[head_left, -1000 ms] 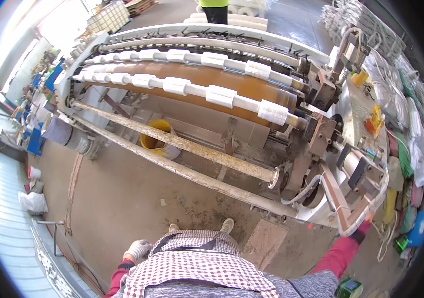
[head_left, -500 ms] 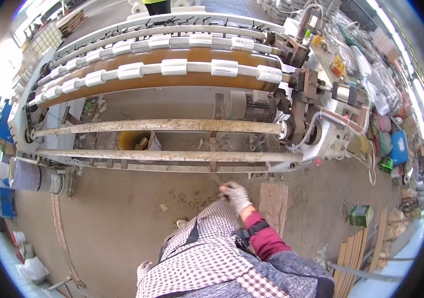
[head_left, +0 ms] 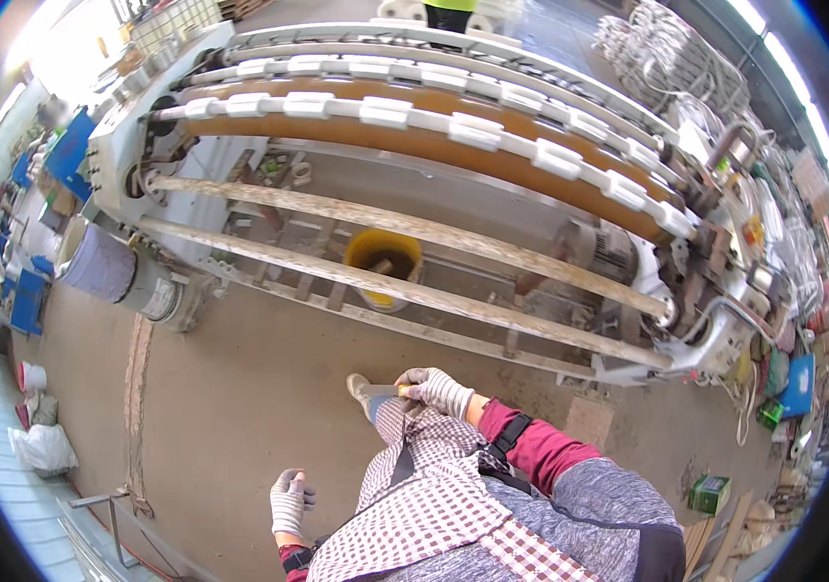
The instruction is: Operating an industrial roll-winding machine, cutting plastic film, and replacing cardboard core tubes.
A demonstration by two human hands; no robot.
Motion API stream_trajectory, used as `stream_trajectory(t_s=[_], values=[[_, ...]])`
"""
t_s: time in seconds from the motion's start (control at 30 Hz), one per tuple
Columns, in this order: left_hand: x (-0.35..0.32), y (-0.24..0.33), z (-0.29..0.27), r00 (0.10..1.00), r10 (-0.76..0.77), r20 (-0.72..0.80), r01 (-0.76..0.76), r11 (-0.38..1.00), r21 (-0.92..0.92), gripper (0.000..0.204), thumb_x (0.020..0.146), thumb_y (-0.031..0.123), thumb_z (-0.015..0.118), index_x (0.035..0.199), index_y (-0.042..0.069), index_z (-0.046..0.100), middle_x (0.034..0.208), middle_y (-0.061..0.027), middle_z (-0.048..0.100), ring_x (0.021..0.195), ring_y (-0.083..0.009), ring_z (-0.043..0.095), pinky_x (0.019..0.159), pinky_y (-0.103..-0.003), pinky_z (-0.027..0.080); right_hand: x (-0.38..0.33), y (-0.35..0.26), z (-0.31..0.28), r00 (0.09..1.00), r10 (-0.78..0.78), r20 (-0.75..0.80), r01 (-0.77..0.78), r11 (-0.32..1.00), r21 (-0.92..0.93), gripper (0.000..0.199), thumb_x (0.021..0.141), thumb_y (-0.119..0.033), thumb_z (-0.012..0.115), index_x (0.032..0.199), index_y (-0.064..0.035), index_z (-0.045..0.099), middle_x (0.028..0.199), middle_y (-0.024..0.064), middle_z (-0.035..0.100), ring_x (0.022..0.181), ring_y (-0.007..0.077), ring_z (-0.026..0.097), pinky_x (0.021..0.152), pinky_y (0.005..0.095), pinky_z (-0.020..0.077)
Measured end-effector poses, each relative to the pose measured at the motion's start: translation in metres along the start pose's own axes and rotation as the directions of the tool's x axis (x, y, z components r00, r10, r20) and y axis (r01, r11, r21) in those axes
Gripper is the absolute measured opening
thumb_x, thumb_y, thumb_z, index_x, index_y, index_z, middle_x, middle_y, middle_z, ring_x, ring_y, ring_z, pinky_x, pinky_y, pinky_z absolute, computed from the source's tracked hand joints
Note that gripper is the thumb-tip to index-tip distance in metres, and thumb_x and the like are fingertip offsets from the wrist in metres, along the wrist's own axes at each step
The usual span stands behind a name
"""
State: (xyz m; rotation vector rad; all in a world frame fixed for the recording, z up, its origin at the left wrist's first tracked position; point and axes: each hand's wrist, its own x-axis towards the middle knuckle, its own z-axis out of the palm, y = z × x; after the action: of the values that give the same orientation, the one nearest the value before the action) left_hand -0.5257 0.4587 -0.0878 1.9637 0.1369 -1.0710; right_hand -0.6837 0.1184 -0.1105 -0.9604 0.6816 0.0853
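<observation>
My right hand [head_left: 437, 390], in a grey-white knit glove with a dark red sleeve, is held in front of my checked apron and closed on a small flat-bladed hand tool [head_left: 382, 392] with a yellowish handle. The blade points left, above the concrete floor [head_left: 240, 388]. My left hand [head_left: 289, 501], also gloved, hangs low by my side with fingers loosely apart and nothing in it. In front of me stands a long machine with two rusty bars [head_left: 414, 291] and an orange-brown drum [head_left: 453, 145] carrying white blocks.
A yellow bucket [head_left: 383, 260] sits under the machine. A grey cylinder [head_left: 102, 264] juts out at its left end, cables and parts crowd its right end [head_left: 725, 320]. On the floor lie a green box [head_left: 709, 493], a board [head_left: 589, 421] and a white bag [head_left: 42, 446].
My right hand came back from the machine's right end to in front of my body and now holds the tool. The view swung left and back; my left hand stayed low.
</observation>
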Motion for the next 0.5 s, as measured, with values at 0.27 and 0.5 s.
stream_trajectory(t_s=[0.27,0.5], values=[[0.076,0.005,-0.103,0.996,-0.067,-0.051,0.064,0.997,-0.048,0.030,0.090,0.022,0.055,0.109,-0.001,0.053,0.067,-0.0146,0.062,0.046,-0.0171,0.056,0.040,-0.028,0.045,0.165,-0.053,0.096,0.961,0.128,0.246,-0.143,0.989,0.046,0.034,0.087,-0.010,0.055,0.119,-0.0016,0.045,0.080,0.0089,0.061,0.066,0.0179,0.063,0.056,0.0304,0.0530],[0.145,-0.050,-0.199,0.989,-0.098,-0.109,0.078,0.981,-0.178,0.028,0.088,0.017,0.057,0.106,-0.004,0.054,0.071,-0.0131,0.063,0.054,-0.0174,0.059,0.050,-0.029,0.049,0.257,-0.137,0.218,0.923,0.140,0.357,-0.033,0.956,-0.290,0.033,0.091,-0.019,0.052,0.120,-0.0046,0.046,0.073,0.0033,0.058,0.063,0.0142,0.059,0.057,0.0287,0.0517]])
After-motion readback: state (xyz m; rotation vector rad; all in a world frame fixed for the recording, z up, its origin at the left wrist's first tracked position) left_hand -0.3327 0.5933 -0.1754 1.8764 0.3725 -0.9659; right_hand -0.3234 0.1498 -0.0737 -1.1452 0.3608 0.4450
